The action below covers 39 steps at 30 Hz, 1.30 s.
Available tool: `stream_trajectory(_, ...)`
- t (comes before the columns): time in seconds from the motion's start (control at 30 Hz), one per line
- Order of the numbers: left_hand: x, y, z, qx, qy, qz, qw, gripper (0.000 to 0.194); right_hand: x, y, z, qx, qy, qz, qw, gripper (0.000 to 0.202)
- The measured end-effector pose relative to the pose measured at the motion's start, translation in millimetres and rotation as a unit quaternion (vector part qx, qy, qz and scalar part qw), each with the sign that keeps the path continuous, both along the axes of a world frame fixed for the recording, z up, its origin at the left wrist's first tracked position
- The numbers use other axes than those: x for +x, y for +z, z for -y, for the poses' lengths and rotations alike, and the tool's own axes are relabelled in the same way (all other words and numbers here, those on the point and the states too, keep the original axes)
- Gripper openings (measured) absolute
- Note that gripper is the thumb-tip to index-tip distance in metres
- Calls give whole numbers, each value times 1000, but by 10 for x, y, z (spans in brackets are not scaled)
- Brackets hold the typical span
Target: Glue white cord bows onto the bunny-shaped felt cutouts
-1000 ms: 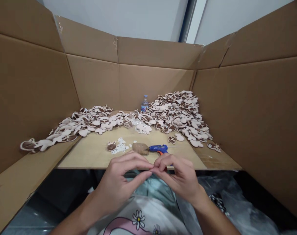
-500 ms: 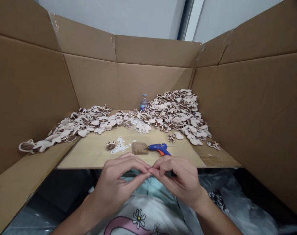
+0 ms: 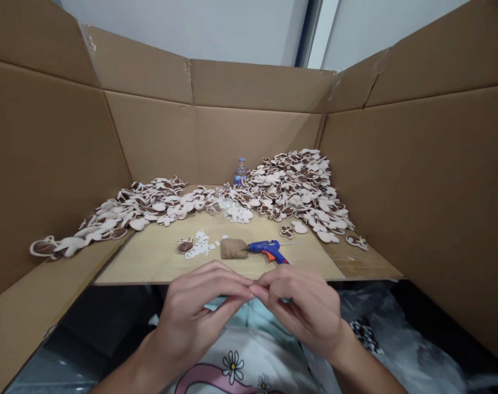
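Observation:
My left hand [image 3: 206,306] and my right hand [image 3: 302,306] meet fingertip to fingertip in front of the table's near edge. Both are closed in a pinch, and whatever lies between the fingertips is hidden or too small to name. Just beyond them on the table [image 3: 150,268] lies a blue glue gun [image 3: 265,248] with an orange trigger, its nozzle over a brown block-like piece [image 3: 233,249]. Left of that are a scatter of small white tags [image 3: 200,246] and a single brown piece with a pale cord trim [image 3: 185,245].
Heaps of brown and cream shaped pieces lie at the left [image 3: 150,205] and at the back right [image 3: 298,183]. A water bottle [image 3: 241,172] stands between them near clear plastic wrap. Tall cardboard walls [image 3: 257,137] enclose the table. Clear plastic sheeting [image 3: 413,339] hangs low at the right.
Both hands keep their fingertips together. My right hand has shifted slightly right and down, and my left hand has turned a little. Nothing on the table has moved.

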<state>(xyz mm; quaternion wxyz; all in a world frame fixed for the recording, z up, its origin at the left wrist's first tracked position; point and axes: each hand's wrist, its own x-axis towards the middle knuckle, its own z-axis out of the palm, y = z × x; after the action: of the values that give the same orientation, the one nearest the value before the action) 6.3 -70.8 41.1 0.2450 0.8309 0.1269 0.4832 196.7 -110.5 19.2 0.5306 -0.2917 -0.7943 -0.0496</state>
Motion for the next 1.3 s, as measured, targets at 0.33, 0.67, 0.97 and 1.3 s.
stream_trajectory(0.33, -14, 42, 38, 16, 8, -22, 1000, 26, -6, -20, 27, 8, -10, 9, 1000, 20)
stream_trajectory(0.67, -83, 61, -7, -48, 29, -102, 993, 14, -17, -2, 4, 7, -13, 6, 1000, 19)
stream_trajectory(0.97, -247, 142, -61, -81, 76, -121, 986, 7, -30, 43, -4, -2, -25, -10, 1000, 14)
stream_trajectory(1.3, -1161, 409, -444, -176, 515, -336, 769, 33, 223, 31, -137, -187, -163, 90, 965, 11)
